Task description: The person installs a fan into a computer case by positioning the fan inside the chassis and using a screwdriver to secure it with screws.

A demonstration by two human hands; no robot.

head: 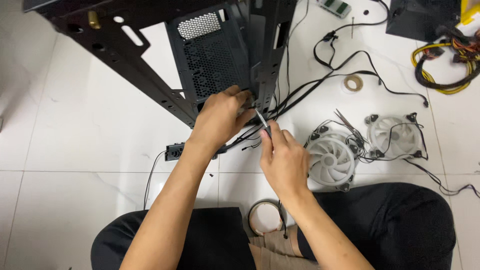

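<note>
Looking down, I see a white tiled floor [75, 125] strewn with black cables [350, 70], two white case fans [331, 161], a tape roll [353, 83] and a power supply [425, 17]. My left hand [218, 117] is curled against the black computer case [220, 55], steadying its lower edge. My right hand [283, 159] is closed around a screwdriver [262, 121], tip at the frame.

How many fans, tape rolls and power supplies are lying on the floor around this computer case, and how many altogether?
White case fans: 2, one by the right hand, one farther right.
Tape rolls: 2, a small one near the cables, a larger one between the knees.
Power supply: 1, top right.
Total: 5
</note>
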